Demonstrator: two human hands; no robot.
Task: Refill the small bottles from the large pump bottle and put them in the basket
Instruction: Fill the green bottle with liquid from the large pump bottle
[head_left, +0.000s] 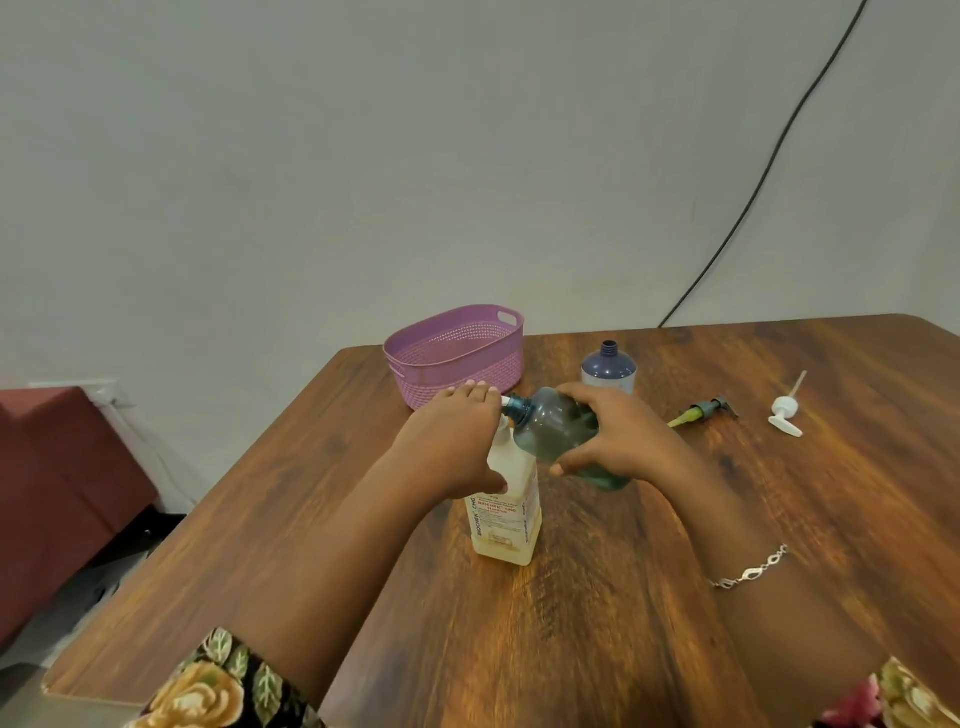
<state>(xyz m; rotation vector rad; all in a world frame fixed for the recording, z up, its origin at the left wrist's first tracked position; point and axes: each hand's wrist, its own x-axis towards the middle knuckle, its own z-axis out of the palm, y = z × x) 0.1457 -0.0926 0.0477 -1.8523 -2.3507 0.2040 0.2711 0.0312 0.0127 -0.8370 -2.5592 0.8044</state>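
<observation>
Your left hand (452, 436) lies flat-fingered atop pump bottle (506, 514), which stands upright mid-surface (623, 597), thumb down its side. Your right hand (613, 441) wraps teal bottle (550, 431), tipped sideways, open neck against pump's white spout. Hands close together, teal bottle between them. Purple basket (457, 353) sits at far edge, just beyond left hand. Uncapped blue bottle (609, 366) stands upright behind right hand. Dark pump head (706, 410) and white pump head (787, 413) lie loose at right, well apart from bottles.

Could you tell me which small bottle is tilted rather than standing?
The teal bottle in the right hand, neck toward the pump bottle; the dark blue bottle stands upright.
</observation>
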